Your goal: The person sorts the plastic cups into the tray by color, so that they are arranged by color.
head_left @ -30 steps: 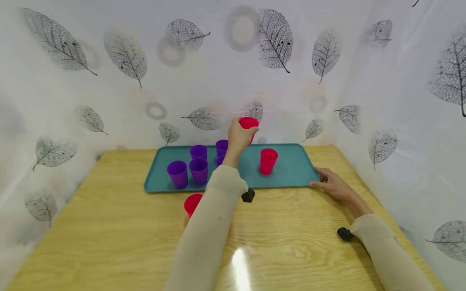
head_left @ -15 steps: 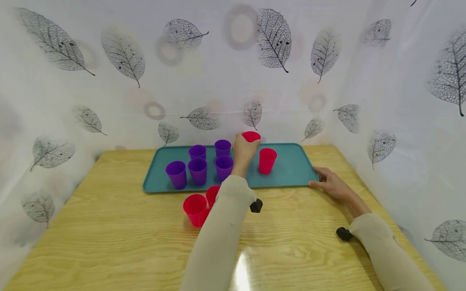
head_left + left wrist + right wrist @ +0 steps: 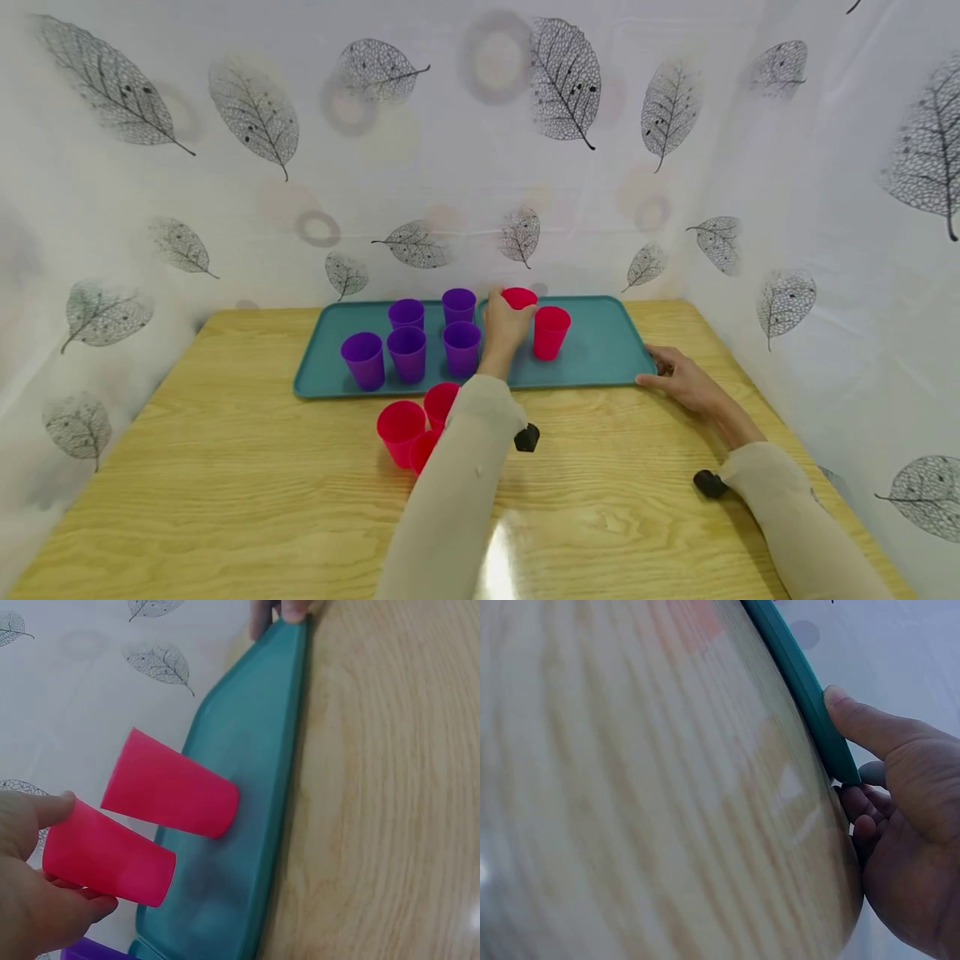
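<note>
My left hand (image 3: 504, 332) grips a red plastic cup (image 3: 109, 856) by its sides, thumb on one side and fingers on the other. The cup is upright, low over the left part of a teal tray (image 3: 603, 337). Close to its right stands another red cup (image 3: 551, 335) on that tray. In the head view the left hand hides much of the held cup. My right hand (image 3: 684, 382) holds the tray's near right corner. In the right wrist view its thumb lies on the tray rim (image 3: 810, 701), with the other fingers curled at and below the corner.
A second teal tray (image 3: 322, 367) adjoins on the left, bearing several upright purple cups (image 3: 407, 354). In front of it, red cups (image 3: 401, 432) cluster on the wooden table (image 3: 247, 492), partly hidden by the left sleeve. A leaf-patterned curtain (image 3: 450, 183) surrounds the table's back and sides.
My left hand has lowered the red cup from above the tray to close over it, beside the other red cup. My right hand has stayed at the tray corner.
</note>
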The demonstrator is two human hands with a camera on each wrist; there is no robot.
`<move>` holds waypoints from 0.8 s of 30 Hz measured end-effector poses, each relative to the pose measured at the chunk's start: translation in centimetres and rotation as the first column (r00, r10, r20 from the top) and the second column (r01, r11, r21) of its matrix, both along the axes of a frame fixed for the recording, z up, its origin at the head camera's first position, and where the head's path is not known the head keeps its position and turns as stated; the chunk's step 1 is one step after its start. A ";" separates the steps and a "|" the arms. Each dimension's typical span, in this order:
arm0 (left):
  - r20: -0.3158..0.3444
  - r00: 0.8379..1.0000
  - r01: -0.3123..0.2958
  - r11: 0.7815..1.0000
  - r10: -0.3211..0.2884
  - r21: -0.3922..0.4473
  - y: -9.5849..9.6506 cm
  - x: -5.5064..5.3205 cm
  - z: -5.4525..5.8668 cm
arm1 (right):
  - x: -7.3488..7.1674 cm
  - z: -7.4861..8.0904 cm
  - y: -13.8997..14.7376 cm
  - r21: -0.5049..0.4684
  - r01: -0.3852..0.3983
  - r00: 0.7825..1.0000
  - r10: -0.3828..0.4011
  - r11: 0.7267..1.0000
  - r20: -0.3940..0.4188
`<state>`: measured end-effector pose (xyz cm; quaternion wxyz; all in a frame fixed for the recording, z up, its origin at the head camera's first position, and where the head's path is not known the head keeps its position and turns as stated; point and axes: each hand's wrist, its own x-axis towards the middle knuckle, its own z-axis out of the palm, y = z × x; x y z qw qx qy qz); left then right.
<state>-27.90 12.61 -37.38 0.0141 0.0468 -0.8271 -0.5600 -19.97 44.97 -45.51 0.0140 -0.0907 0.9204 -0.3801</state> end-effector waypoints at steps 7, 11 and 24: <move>0.038 0.999 -0.014 1.000 0.015 -0.013 0.3 0.0 -1.5 | -0.2 -0.2 0.3 0.017 0.008 1.000 -0.008 1.000 0.009; 0.050 0.998 -0.028 1.000 0.028 -0.002 0.4 0.0 -1.9 | -0.1 -0.2 0.4 0.024 0.002 1.000 -0.003 1.000 0.003; -0.064 0.997 -0.034 0.994 0.041 0.102 0.7 -0.2 -1.0 | 0.0 -0.1 0.0 0.009 -0.002 1.000 0.002 1.000 -0.020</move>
